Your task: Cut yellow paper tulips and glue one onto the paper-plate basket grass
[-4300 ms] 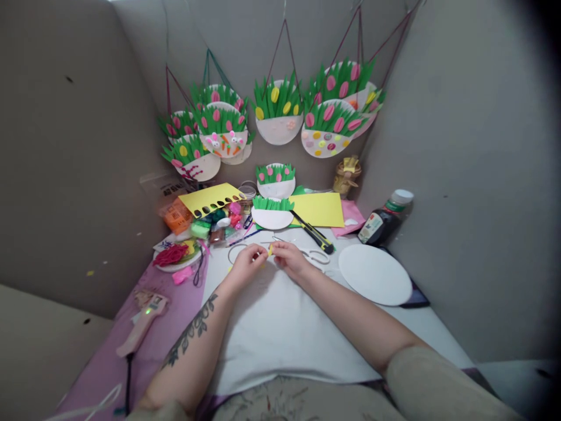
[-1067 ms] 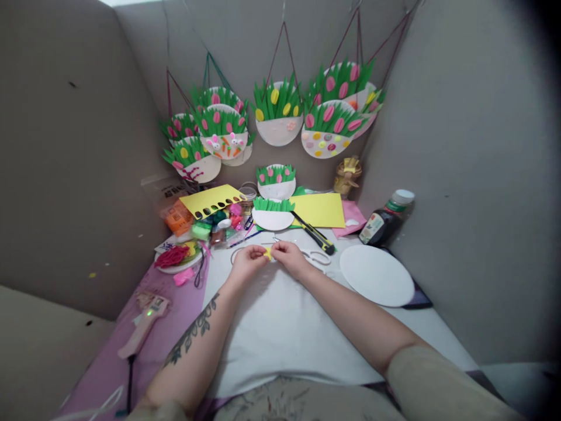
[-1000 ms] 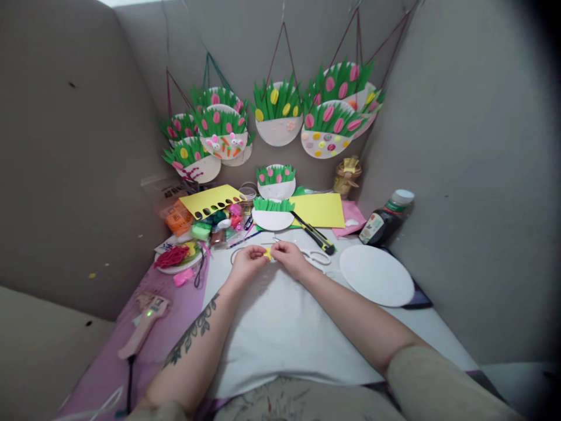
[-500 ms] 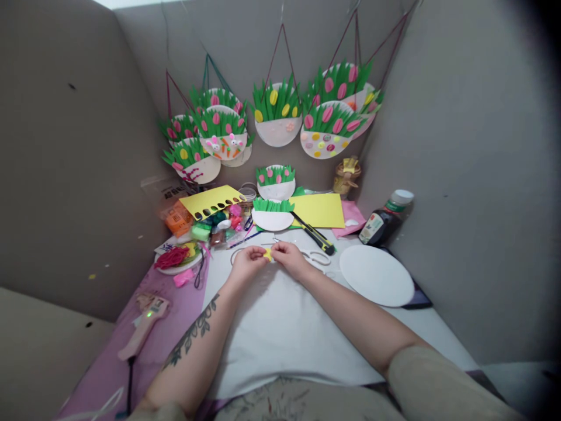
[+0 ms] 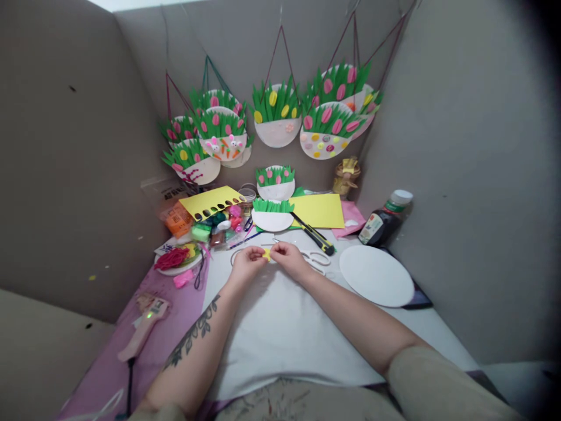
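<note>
Grey walls are seen around a white-covered table. Above one white paper plate fringed with plain green paper, flowered white plates are hung, apparently completed; on that fringed plate no flowers are seen, so work appears left. Nearer the camera than it, the left hand and right hand are held together, pinched on a small yellow piece, apparently paper, partly hidden, not yet attached.

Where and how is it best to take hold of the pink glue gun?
Probably by its handle, from above with the left grip, which is nearer. The glue gun lies with its handle slanting toward the person's side; avoid the cable leaving the handle's near end.
</note>
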`<action>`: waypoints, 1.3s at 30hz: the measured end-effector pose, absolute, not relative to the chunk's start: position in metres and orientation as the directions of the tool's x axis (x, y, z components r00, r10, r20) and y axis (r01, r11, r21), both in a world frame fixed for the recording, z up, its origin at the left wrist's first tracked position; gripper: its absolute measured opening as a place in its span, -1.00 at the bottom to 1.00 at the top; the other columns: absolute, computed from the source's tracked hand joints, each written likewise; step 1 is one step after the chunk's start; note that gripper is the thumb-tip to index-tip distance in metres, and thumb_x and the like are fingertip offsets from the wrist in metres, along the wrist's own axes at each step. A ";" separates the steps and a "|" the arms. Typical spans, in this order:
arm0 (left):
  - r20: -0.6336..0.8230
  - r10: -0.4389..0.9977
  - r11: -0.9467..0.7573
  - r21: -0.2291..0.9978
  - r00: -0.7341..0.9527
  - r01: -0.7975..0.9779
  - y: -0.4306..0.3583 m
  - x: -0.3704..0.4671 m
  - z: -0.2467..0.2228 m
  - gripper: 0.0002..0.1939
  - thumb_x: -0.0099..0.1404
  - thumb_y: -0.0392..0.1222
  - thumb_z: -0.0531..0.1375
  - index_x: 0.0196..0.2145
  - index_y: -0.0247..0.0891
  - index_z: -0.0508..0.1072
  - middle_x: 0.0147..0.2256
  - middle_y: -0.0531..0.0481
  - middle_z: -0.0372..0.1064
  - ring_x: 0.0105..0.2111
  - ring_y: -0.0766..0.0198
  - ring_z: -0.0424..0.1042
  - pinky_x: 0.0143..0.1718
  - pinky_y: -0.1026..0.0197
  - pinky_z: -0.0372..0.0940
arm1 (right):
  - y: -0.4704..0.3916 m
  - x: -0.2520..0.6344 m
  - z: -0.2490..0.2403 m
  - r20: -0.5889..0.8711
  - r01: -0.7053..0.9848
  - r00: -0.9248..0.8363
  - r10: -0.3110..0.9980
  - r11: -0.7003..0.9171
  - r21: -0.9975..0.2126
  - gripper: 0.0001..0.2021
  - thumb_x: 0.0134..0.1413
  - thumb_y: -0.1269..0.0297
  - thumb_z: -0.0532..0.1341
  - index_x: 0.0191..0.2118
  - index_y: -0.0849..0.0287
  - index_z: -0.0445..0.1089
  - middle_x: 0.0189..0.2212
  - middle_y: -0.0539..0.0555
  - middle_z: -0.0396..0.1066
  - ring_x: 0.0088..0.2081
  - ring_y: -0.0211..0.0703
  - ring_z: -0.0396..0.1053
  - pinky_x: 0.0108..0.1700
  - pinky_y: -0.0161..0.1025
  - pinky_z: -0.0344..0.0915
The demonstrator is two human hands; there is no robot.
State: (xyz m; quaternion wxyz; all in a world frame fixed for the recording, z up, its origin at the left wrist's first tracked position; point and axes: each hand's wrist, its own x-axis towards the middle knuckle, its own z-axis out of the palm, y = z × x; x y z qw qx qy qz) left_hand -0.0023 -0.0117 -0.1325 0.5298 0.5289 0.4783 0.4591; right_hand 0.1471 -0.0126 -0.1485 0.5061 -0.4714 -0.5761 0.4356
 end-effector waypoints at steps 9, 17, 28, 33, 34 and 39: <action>0.037 0.992 -0.045 0.997 0.118 0.068 -0.013 -0.002 -0.131 -0.80 -0.12 -0.30 0.28 -0.45 -0.32 0.40 -0.49 0.02 0.40 -0.50 0.36 0.38 -0.42 0.32 0.24 | -0.013 0.148 -0.153 0.248 0.213 0.004 0.969 0.242 -0.947 -0.89 -0.12 0.29 0.18 -0.51 0.21 0.33 -0.55 -0.04 0.32 -0.45 -0.27 0.24 -0.34 -0.32 0.18; 0.102 0.985 -0.120 0.984 0.137 0.130 -0.015 -0.001 -0.130 -0.84 -0.08 -0.27 0.25 -0.45 -0.31 0.40 -0.48 0.02 0.39 -0.50 0.36 0.36 -0.41 0.32 0.23 | -0.013 0.148 -0.151 0.249 0.248 0.023 0.968 0.236 -0.940 -0.89 -0.14 0.28 0.17 -0.53 0.21 0.33 -0.55 -0.03 0.32 -0.45 -0.25 0.25 -0.34 -0.31 0.18; 0.179 0.971 -0.214 0.945 0.157 0.247 -0.014 -0.002 -0.135 -0.90 -0.02 -0.29 0.20 -0.44 -0.30 0.40 -0.50 0.04 0.38 -0.51 0.37 0.34 -0.44 0.33 0.21 | -0.012 0.148 -0.153 0.202 0.221 0.006 0.979 0.196 -0.955 -0.88 -0.15 0.28 0.18 -0.54 0.22 0.30 -0.58 -0.06 0.28 -0.49 -0.28 0.22 -0.40 -0.34 0.15; 0.176 0.972 -0.213 0.942 0.157 0.258 -0.016 0.000 -0.134 -0.87 -0.03 -0.27 0.22 -0.45 -0.27 0.34 -0.52 0.08 0.35 -0.53 0.38 0.33 -0.47 0.35 0.19 | -0.013 0.147 -0.150 0.232 0.175 -0.027 0.972 0.234 -0.957 -0.88 -0.11 0.26 0.17 -0.46 0.22 0.34 -0.50 -0.03 0.33 -0.42 -0.26 0.25 -0.33 -0.33 0.18; 0.170 0.974 -0.203 0.947 0.150 0.248 -0.016 0.000 -0.134 -0.84 -0.04 -0.27 0.23 -0.45 -0.27 0.33 -0.53 0.09 0.34 -0.53 0.38 0.33 -0.48 0.35 0.19 | -0.013 0.147 -0.150 0.231 0.177 -0.030 0.973 0.232 -0.956 -0.88 -0.10 0.26 0.16 -0.47 0.22 0.33 -0.51 -0.03 0.32 -0.42 -0.27 0.24 -0.33 -0.33 0.18; 0.083 0.985 -0.112 0.976 0.153 0.188 -0.017 0.002 -0.136 -0.75 -0.05 -0.22 0.26 -0.41 -0.23 0.25 -0.58 0.13 0.34 -0.59 0.40 0.31 -0.56 0.38 0.11 | -0.012 0.145 -0.150 0.211 0.137 -0.054 0.976 0.217 -0.967 -0.87 -0.07 0.25 0.14 -0.49 0.21 0.31 -0.55 -0.05 0.26 -0.45 -0.29 0.19 -0.38 -0.35 0.14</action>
